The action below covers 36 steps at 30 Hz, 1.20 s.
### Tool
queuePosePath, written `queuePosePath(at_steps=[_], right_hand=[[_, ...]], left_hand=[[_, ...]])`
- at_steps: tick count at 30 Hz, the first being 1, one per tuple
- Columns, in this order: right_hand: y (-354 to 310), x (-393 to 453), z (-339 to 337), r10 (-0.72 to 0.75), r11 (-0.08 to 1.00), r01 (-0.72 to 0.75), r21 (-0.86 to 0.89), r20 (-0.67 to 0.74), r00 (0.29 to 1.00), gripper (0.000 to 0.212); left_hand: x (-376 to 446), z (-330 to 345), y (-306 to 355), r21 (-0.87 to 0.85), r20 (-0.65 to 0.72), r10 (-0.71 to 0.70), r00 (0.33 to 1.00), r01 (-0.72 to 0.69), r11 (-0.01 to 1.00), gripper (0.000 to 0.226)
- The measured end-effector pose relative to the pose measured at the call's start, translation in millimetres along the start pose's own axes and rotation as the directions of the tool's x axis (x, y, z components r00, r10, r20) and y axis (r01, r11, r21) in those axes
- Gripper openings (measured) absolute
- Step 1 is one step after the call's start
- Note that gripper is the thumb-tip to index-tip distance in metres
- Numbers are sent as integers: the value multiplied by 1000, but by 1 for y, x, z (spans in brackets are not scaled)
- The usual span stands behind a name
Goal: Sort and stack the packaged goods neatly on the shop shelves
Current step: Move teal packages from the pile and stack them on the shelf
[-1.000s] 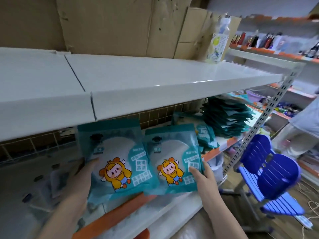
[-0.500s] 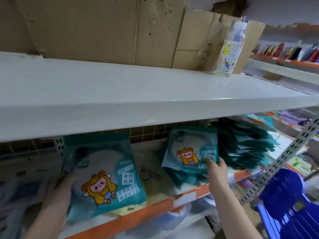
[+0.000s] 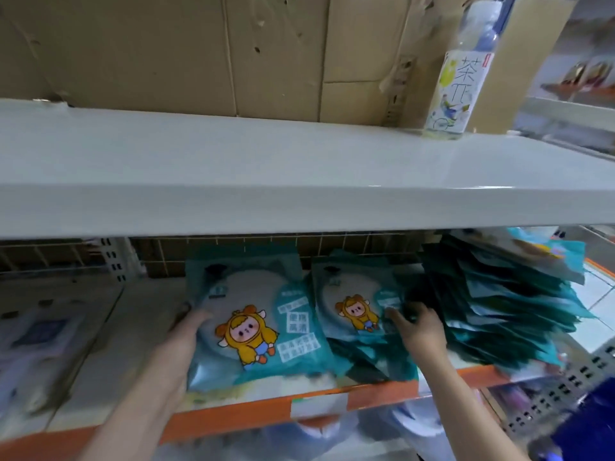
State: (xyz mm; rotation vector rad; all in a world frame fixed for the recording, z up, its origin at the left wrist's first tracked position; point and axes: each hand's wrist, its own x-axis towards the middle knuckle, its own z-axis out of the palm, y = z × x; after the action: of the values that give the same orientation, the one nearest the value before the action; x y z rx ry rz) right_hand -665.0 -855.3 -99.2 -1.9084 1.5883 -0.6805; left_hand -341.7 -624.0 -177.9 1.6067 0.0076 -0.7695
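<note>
A teal packet point(image 3: 256, 324) with a yellow cartoon figure lies on the lower shelf point(image 3: 253, 414), the left hand point(image 3: 181, 341) gripping its 9 o'clock edge, fingers wrapped around it. At 3 o'clock, the right hand point(image 3: 421, 327) rests spread fingers on a second packet point(image 3: 356, 304) beside a tall teal stack point(image 3: 506, 301). A bottle point(image 3: 461, 74) stands on the upper shelf point(image 3: 299, 168).

head view faces the shelves point(image 3: 299, 207) close up, looking forward and slightly down.
</note>
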Motion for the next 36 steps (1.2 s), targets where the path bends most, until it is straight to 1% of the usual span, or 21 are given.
queuePosePath(at_steps=[2, 3, 4, 7, 9, 11, 13, 14, 15, 16, 17, 19, 21, 22, 25, 26, 28, 30, 32, 34, 36], right_hand=[[6, -4, -5, -26, 996, 24, 87, 24, 999, 43], [10, -5, -7, -37, 992, 33, 123, 27, 999, 38], [12, -7, -10, -43, 988, 38, 151, 33, 999, 33], [17, -9, -18, -47, 977, 35, 209, 54, 997, 23], [18, -8, -21, -35, 974, 23, 228, 51, 998, 24], [19, -6, -24, -31, 969, 20, 245, 44, 999, 26], [17, -5, -24, -41, 964, 27, 264, 50, 998, 26], [16, -4, -24, -49, 962, 32, 272, 54, 997, 26], [15, -4, -25, -58, 960, 40, 278, 54, 997, 25], [14, -3, -25, -68, 958, 50, 282, 53, 996, 23], [12, -3, -25, -79, 957, 62, 284, 49, 996, 22], [10, -1, -26, -101, 956, 87, 281, 37, 994, 21], [7, 0, -27, -123, 956, 111, 270, 25, 992, 19], [5, 0, -28, -136, 955, 128, 267, 15, 991, 18], [-5, -3, -29, -189, 955, 193, 227, -41, 981, 19], [-10, -6, -29, -213, 953, 219, 208, -54, 976, 19], [-24, -14, -26, -267, 936, 273, 220, -57, 962, 17], [-45, -27, -21, -320, 905, 311, 291, -17, 947, 13], [-69, -41, -10, -376, 865, 331, 378, 50, 925, 11], [-90, -54, 7, -432, 838, 344, 424, 129, 893, 16], [-105, -69, 24, -456, 840, 343, 421, 203, 867, 16]], left_hand=[[-86, 45, 53, 6, 116, 104, 988, -106, 994, 23], [-110, 66, 69, 30, 175, 152, 973, -159, 987, 12], [-121, 82, 76, 36, 224, 183, 957, -195, 980, 7], [-135, 132, 87, 53, 327, 193, 925, -222, 974, 10], [-135, 159, 88, 189, 342, 223, 913, -299, 935, 8], [-126, 177, 83, 362, 321, 247, 914, -360, 860, 13], [-113, 185, 77, 507, 286, 234, 929, -354, 786, 35], [-107, 186, 74, 616, 270, 240, 933, -358, 702, 45], [-104, 186, 73, 727, 258, 275, 926, -373, 576, 54], [-104, 186, 72, 807, 252, 313, 916, -377, 454, 62], [-104, 186, 71, 850, 254, 350, 902, -381, 364, 69], [-101, 186, 69, 865, 269, 376, 887, -394, 310, 79], [-98, 182, 66, 852, 286, 354, 891, -405, 331, 81], [-97, 179, 65, 836, 297, 358, 885, -422, 350, 78], [-101, 158, 64, 797, 317, 426, 848, -481, 364, 48], [-103, 148, 65, 773, 322, 444, 836, -503, 386, 38], [-109, 127, 68, 693, 348, 434, 831, -540, 478, 27], [-115, 103, 73, 622, 376, 415, 828, -558, 550, 21], [-123, 75, 80, 586, 375, 431, 821, -570, 576, 22], [-132, 42, 84, 586, 321, 473, 820, -564, 582, 20], [-140, 5, 84, 564, 242, 515, 822, -551, 615, 11]])
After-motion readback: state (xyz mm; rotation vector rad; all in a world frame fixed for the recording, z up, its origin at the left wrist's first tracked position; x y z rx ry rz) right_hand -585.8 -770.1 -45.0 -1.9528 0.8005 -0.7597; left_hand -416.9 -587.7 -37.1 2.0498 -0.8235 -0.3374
